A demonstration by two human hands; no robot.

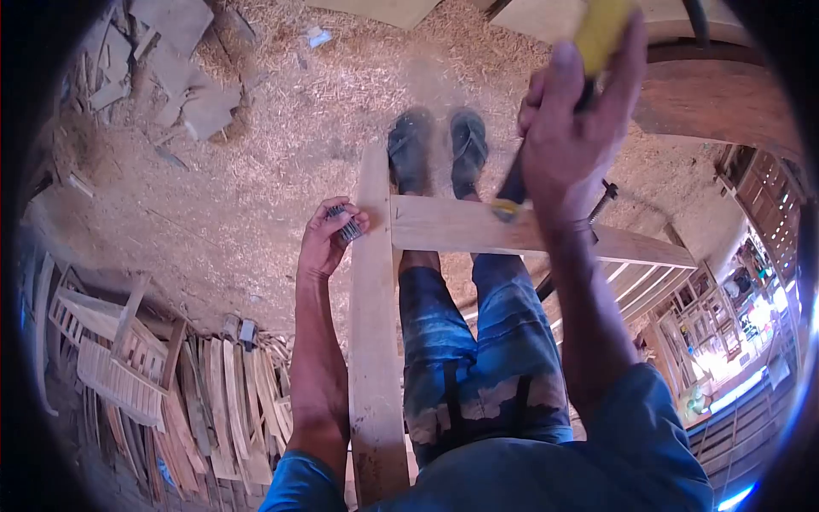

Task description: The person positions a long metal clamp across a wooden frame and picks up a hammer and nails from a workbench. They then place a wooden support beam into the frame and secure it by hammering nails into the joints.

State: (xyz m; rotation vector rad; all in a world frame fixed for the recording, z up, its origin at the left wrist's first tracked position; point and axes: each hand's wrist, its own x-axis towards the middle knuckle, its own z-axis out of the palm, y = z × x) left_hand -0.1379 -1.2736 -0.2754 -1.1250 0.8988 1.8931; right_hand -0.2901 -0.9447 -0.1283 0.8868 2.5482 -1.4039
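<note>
My left hand [322,243] is closed around a small bunch of dark, thin metal pieces that look like nails [348,227], beside the left edge of a long upright board [373,341]. A second board [461,225] meets this one at a right angle. Raised above the crosswise board, my right hand [567,141] grips the black-and-yellow handle of what looks like a hammer [515,183]. Motion blurs its yellow upper part, and the tool's head is not in view. Near my right wrist a threaded metal rod [604,205] is partly hidden by the forearm.
Wood shavings cover the ground [281,128] around my sandalled feet [468,141]. Scrap sheets [183,77] lie at upper left, with stacked planks [230,392] and a slatted wooden piece [119,375] at lower left. Slatted woodwork [644,286] stands at right, below a reddish-brown panel [712,102].
</note>
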